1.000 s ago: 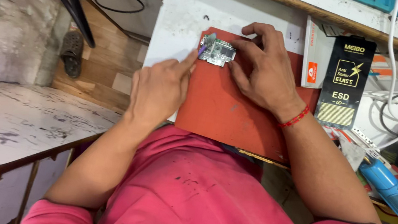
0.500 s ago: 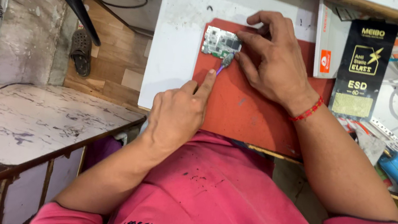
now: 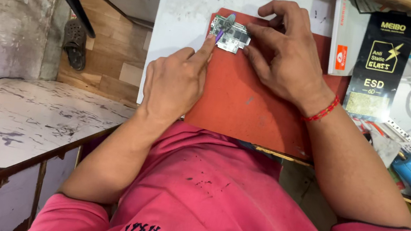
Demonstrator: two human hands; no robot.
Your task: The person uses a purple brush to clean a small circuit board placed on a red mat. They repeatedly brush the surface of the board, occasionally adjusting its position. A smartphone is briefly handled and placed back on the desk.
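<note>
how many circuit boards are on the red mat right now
1. The circuit board lies at the red mat's top left corner, between the left hand holding a small brush and the right hand.
</note>
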